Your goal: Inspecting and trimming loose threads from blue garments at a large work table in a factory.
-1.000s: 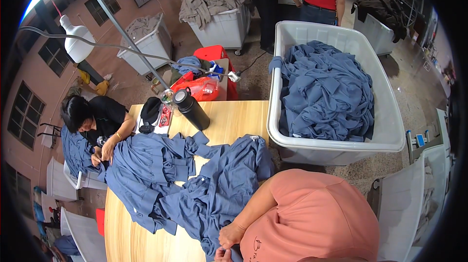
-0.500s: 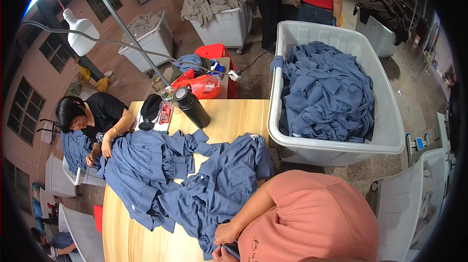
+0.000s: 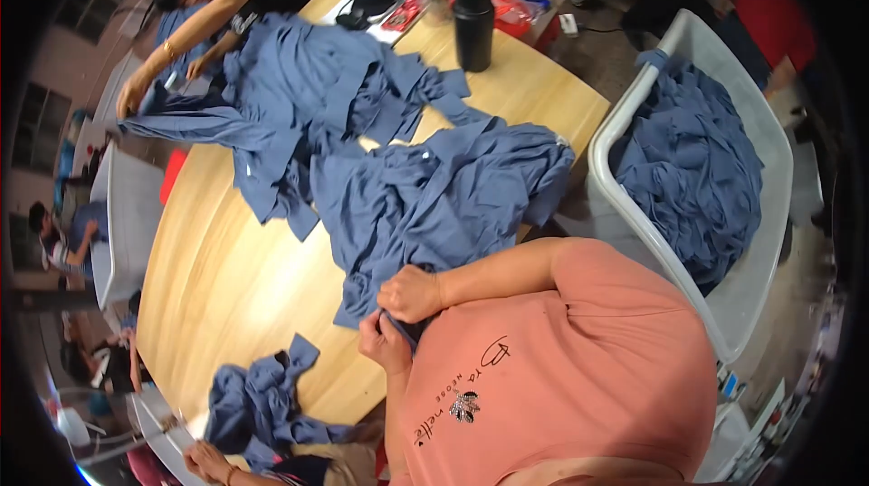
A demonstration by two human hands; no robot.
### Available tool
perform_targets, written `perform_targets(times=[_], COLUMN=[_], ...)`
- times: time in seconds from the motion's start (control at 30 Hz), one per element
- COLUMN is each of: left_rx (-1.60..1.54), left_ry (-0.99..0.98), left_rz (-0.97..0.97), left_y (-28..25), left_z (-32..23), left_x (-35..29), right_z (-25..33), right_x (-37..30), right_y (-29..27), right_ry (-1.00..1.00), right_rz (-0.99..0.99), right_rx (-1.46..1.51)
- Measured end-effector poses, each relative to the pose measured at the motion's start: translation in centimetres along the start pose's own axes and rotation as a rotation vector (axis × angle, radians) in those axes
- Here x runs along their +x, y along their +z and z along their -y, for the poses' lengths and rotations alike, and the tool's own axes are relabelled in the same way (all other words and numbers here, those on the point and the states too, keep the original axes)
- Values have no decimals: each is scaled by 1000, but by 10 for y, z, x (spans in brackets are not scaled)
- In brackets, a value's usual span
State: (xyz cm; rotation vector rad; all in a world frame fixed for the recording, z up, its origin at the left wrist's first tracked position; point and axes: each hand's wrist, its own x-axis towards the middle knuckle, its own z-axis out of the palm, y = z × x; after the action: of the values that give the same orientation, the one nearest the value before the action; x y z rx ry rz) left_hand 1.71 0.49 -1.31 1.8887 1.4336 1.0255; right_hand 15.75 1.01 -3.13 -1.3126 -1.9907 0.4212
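A crumpled blue garment (image 3: pixel 416 196) lies on the wooden table (image 3: pixel 226 278) and reaches to its edge in front of me. My right hand (image 3: pixel 412 293) is closed in a fist over the fabric by my body. Just below it, my left hand (image 3: pixel 385 341) pinches the same garment with thumb and fingers. The two hands almost touch, and the bit of cloth between them is mostly hidden. Beyond this garment spreads a further heap of blue garments (image 3: pixel 308 74).
A co-worker's hand (image 3: pixel 136 92) stretches cloth at the far left. Another person's hand (image 3: pixel 208 461) is beside a blue garment (image 3: pixel 249 400) at the bottom. A black bottle (image 3: pixel 473 24) stands at the back. On the right, a white bin (image 3: pixel 625 124) holds blue garments.
My view has turned, bringing my hands higher in the picture and the lower garment and person into sight. The co-worker's arm now stretches leftward with cloth. Both my hands still grip the garment.
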Motion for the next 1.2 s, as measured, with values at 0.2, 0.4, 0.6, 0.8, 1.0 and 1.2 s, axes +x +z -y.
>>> perform_targets(times=[0.2, 0.4, 0.6, 0.8, 1.0, 1.2], left_rx=[-388, -354, 276, 318, 378, 6], left_ry=[-107, -201, -510, -312, 259, -101], left_rz=[83, -25, 762, 258, 294, 115], left_y=[-52, -140, -111, -81, -19, -23], left_z=[-27, 16, 109, 93, 45, 35], left_x=[1, 10, -37, 12, 43, 46], right_z=[8, -20, -64, -52, -40, -1], right_x=[20, -12, -64, -36, -11, -34], right_y=[-64, -121, -144, -99, -96, -88], right_ry=[-402, 268, 740, 244, -6, -217], right_rz=[-197, 910, 857, -116, -159, 142], right_rx=[73, 40, -178, -271, -203, 398])
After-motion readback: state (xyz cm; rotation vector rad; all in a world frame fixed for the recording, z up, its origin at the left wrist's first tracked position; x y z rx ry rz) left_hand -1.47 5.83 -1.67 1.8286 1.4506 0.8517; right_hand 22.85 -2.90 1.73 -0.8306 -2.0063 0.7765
